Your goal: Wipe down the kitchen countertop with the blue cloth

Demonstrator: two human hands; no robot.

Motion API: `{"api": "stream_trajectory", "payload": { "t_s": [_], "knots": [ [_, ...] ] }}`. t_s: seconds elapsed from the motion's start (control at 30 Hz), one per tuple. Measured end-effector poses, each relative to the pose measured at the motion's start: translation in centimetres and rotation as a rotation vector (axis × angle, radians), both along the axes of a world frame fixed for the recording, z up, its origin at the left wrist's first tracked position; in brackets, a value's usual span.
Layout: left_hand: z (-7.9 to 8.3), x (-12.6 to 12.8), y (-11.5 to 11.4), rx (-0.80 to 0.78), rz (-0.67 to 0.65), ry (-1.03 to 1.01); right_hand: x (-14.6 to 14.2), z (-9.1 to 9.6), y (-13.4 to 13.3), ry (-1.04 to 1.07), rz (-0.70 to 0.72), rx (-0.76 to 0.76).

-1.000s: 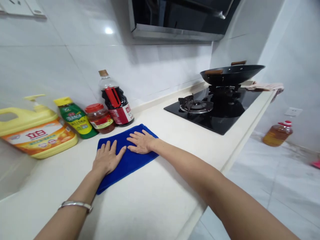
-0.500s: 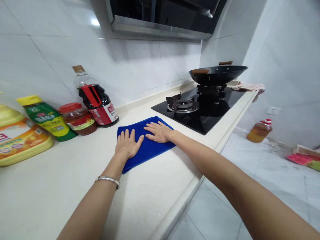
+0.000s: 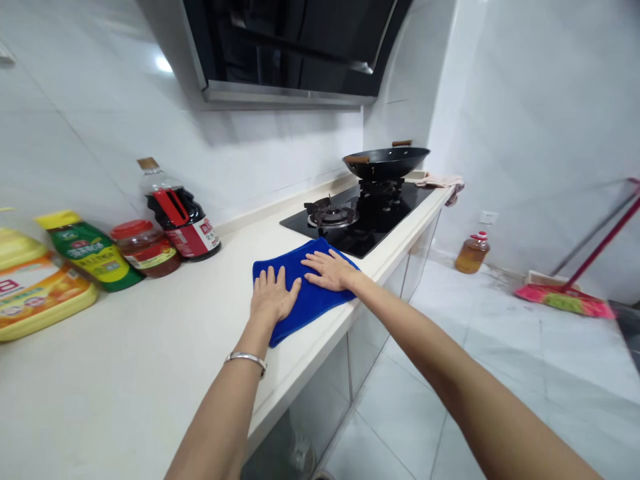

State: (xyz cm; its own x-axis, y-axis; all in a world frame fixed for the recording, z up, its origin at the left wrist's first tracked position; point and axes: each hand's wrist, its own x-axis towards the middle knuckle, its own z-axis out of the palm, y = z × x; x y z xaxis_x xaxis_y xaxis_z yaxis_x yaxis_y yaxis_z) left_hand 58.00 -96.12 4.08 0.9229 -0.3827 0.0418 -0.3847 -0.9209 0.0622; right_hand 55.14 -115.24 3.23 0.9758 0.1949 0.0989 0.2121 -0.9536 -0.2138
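A blue cloth [image 3: 310,300] lies flat on the cream countertop [image 3: 150,347], close to its front edge and just short of the black gas hob [image 3: 360,220]. My left hand [image 3: 273,297] presses flat on the cloth's near half, fingers stretched out. Flat on the cloth's far half lies my right hand [image 3: 330,270], its fingers spread. A silver bracelet circles my left wrist.
Against the tiled wall stand a soy sauce bottle [image 3: 175,213], a red-lidded jar [image 3: 145,248], a green bottle [image 3: 90,252] and a yellow jug [image 3: 35,287]. A black wok [image 3: 385,161] sits on the far burner. On the floor are an oil bottle [image 3: 473,253] and a red broom [image 3: 565,297].
Both hands have slid the blue cloth to the right along the counter, away from the bottles and toward the hob and front edge. The view has turned right, showing the broom.
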Motion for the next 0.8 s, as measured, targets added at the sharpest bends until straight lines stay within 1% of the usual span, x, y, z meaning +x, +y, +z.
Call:
{"api": "stream_trajectory", "payload": {
  "t_s": [0.1,0.2,0.37,0.53,0.7,0.8],
  "knots": [
    [0.0,-2.2,0.4,0.003,0.003,-0.007,-1.8,0.2,1.1,-0.004,-0.059,0.02],
    [0.2,-4.4,1.1,0.004,0.012,-0.004,-3.6,0.4,2.5,-0.005,-0.09,0.029],
    [0.1,-7.8,3.8,-0.004,0.028,0.012,-6.8,0.7,5.1,0.008,-0.069,0.006],
    [-0.3,-10.8,8.1,-0.043,0.011,0.009,-9.8,0.9,8.9,0.01,-0.036,-0.034],
    [-0.3,-13.3,13.4,-0.072,0.001,0.001,-12.5,1.1,14.1,-0.003,-0.03,-0.076],
    [-0.6,-14.8,16.6,-0.033,0.005,-0.027,-14.1,0.9,17.3,-0.03,0.002,-0.06]
  ]
}}
